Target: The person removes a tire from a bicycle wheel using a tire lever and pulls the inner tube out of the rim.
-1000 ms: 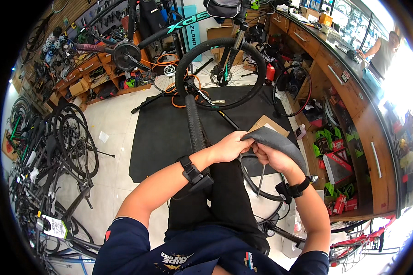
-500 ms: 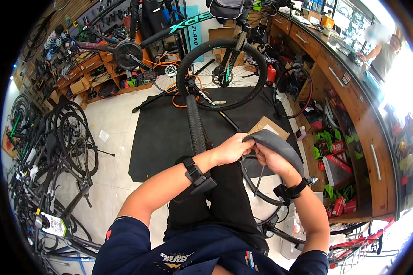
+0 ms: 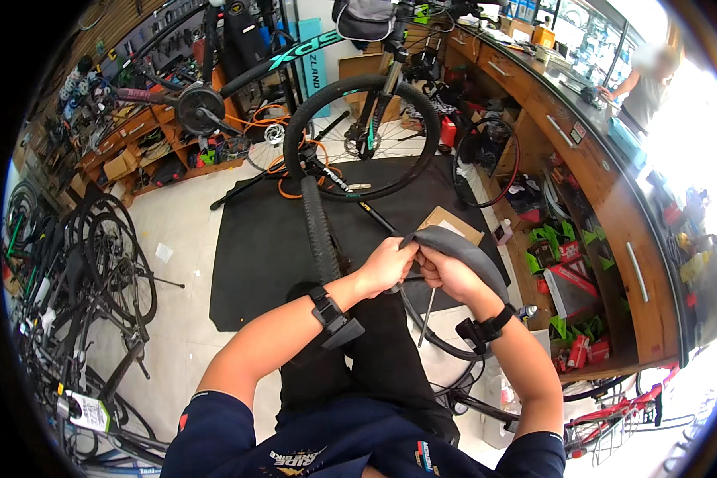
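Observation:
A grey-black bicycle inner tube (image 3: 472, 256) arches over my hands, plump along its right side. My left hand (image 3: 387, 264) pinches its narrow end. Close beside it, my right hand (image 3: 452, 276) grips the tube too, fingers curled, the knuckles of both hands almost touching. What lies between the fingertips is hidden. Below my right hand a thin grey rod-like piece (image 3: 427, 317) slants down; whether I hold it cannot be seen. A dark loop of tube or tyre (image 3: 436, 342) hangs lower. To the left of my hands stands a knobby tyre (image 3: 320, 231), partly behind my left forearm.
A mountain bike (image 3: 295, 60) is ahead, its front wheel over a black mat (image 3: 255, 255). An opened cardboard box (image 3: 454, 223) lies past my hands. Wooden counters (image 3: 605, 215) line the right, with a person (image 3: 645, 88) behind. Bikes (image 3: 119, 263) crowd the left.
The whole scene has shifted slightly left in view as my head turned. Both hands keep their grip on the tube, and the fingers have moved only a little.

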Motion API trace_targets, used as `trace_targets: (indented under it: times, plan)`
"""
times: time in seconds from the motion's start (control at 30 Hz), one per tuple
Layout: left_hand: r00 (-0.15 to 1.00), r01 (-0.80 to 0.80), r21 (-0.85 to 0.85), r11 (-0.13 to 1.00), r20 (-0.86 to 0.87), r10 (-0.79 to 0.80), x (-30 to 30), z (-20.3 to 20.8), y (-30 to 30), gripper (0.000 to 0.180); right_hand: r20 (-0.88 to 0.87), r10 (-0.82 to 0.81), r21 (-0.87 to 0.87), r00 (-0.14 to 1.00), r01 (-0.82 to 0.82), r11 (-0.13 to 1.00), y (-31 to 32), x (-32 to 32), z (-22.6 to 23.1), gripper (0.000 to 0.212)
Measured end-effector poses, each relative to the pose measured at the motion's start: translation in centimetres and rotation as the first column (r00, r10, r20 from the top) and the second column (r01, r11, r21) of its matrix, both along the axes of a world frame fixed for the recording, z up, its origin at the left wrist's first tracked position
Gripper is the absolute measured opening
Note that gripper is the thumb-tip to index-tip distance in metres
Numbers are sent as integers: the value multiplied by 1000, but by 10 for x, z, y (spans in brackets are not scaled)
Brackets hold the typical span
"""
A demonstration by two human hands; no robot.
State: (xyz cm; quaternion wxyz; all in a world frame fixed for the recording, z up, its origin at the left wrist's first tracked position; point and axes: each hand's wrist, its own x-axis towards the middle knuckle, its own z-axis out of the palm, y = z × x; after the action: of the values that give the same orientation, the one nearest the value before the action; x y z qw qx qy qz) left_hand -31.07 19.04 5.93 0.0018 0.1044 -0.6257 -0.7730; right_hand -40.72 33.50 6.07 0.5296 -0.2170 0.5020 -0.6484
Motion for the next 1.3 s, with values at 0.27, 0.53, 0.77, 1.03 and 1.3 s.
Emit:
trace_targets:
  times: [0.27, 0.53, 0.77, 1.03, 1.3]
  plan:
    - [998, -49, -49, 998, -40, 47, -11, 5, 1, 28, 45, -78, -39, 996, 80, 996, -1, -6, -13, 30]
    - [929, -310, -761, 570, -370, 12, -2, 48, -1, 26, 36, -123, -72, 992, 126, 989, 10, -15, -3, 26]
    - [981, -139, -794, 592, -191, -25, -17, 47, -1, 25, 15, -73, -36, 997, 74, 997, 20, -27, 12, 28]
    - [980, 78, -247, 966, -159, -120, -29, 27, 3, 26, -28, -15, 46, 1000, 17, 999, 29, -32, 29, 27]
    - [982, 94, -105, 990, -153, -110, -26, 14, 9, 23, -259, 49, 106, 965, -22, 994, 33, -28, 27, 29]
